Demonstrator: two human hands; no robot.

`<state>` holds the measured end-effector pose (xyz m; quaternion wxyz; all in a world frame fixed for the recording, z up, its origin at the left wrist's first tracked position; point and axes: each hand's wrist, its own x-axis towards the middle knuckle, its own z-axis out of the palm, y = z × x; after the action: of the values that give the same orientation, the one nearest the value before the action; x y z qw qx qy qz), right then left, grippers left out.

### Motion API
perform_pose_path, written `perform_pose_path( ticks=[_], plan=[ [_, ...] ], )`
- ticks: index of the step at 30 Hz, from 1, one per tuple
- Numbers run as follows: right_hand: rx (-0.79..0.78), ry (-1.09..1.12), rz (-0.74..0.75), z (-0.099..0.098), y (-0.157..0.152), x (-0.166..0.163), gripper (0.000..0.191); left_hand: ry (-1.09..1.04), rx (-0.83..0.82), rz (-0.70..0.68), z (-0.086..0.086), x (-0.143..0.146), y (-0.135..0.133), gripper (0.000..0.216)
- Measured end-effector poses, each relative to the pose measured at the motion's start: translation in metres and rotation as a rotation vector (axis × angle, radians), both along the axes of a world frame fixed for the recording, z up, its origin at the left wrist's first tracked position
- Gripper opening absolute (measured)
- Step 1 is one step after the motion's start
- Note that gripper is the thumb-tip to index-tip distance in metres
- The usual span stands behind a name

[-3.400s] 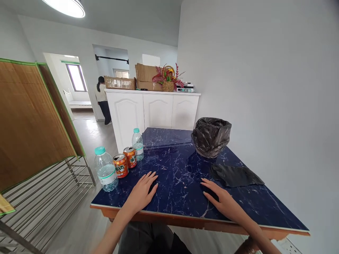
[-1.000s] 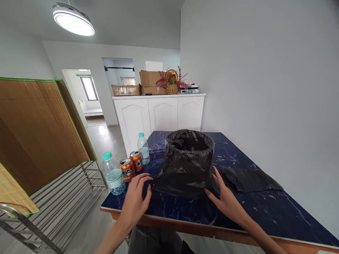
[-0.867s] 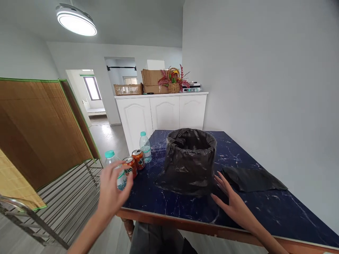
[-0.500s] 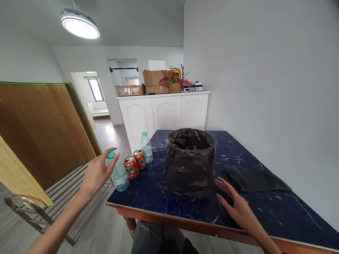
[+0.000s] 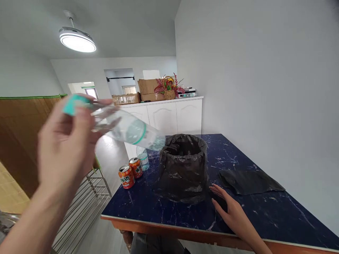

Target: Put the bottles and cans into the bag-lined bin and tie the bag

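Note:
My left hand (image 5: 62,144) is raised close to the camera and grips a clear water bottle (image 5: 127,129) with a teal cap near its neck. The bottle is tipped sideways, its base pointing at the bin lined with a black bag (image 5: 182,165) in the middle of the blue marble table (image 5: 265,215). My right hand (image 5: 229,208) lies flat and open on the table, fingers stretched toward the bin's right base. Two orange cans (image 5: 131,171) stand at the table's left edge. A second small water bottle (image 5: 143,158) stands behind them.
A folded black bag (image 5: 247,181) lies on the table to the right of the bin. A white cabinet (image 5: 169,114) with cardboard boxes and a flower basket (image 5: 169,86) stands behind. A bamboo mat (image 5: 21,134) and a metal rack (image 5: 87,204) are on the left.
My left hand closed on the nearer water bottle, lifted it off the table and tipped it toward the bin. Earlier the bin was drawn in from the far right. My right hand stays flat.

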<state>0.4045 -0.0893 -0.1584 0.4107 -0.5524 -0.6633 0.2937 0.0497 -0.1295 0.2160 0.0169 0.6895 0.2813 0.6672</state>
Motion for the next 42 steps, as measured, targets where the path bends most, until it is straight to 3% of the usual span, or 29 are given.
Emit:
perform_pose_path(
  ticks=[2, 5, 8, 12, 17, 27, 32, 35, 38, 42],
  plan=[
    [-0.026, 0.001, 0.002, 0.001, 0.001, 0.0, 0.068, 0.044, -0.135, -0.222, -0.003, 0.033, 0.024, 0.028],
    [-0.033, 0.017, 0.003, 0.002, 0.001, -0.001, 0.067, 0.119, -0.336, -0.337, -0.021, 0.064, 0.062, 0.036],
    [-0.024, 0.032, -0.001, 0.005, 0.001, -0.001, 0.064, 0.315, -0.493, -0.317, -0.04, 0.073, 0.093, 0.04],
    [-0.015, 0.027, -0.006, 0.008, -0.001, -0.001, 0.059, 0.695, -0.621, -0.154, -0.052, 0.067, 0.115, 0.043],
    [-0.029, 0.046, 0.025, 0.011, -0.005, -0.002, 0.052, 0.946, -0.585, 0.055, -0.059, 0.058, 0.135, 0.048],
    [0.008, 0.053, 0.037, 0.013, -0.006, -0.003, 0.049, 1.101, -0.614, 0.106, -0.062, 0.063, 0.154, 0.043],
    [-0.023, 0.052, 0.057, 0.014, -0.007, -0.003, 0.05, 1.27, -0.534, 0.25, -0.061, 0.076, 0.162, 0.04],
    [-0.002, 0.048, 0.051, 0.014, -0.007, -0.003, 0.049, 1.343, -0.587, 0.211, -0.057, 0.078, 0.16, 0.04],
    [0.024, 0.033, 0.039, 0.013, -0.007, -0.003, 0.048, 1.321, -0.563, 0.169, -0.05, 0.069, 0.155, 0.042],
    [0.023, 0.02, 0.045, 0.012, -0.008, -0.002, 0.049, 1.059, -0.415, 0.21, -0.048, 0.03, 0.152, 0.053]
  ],
)
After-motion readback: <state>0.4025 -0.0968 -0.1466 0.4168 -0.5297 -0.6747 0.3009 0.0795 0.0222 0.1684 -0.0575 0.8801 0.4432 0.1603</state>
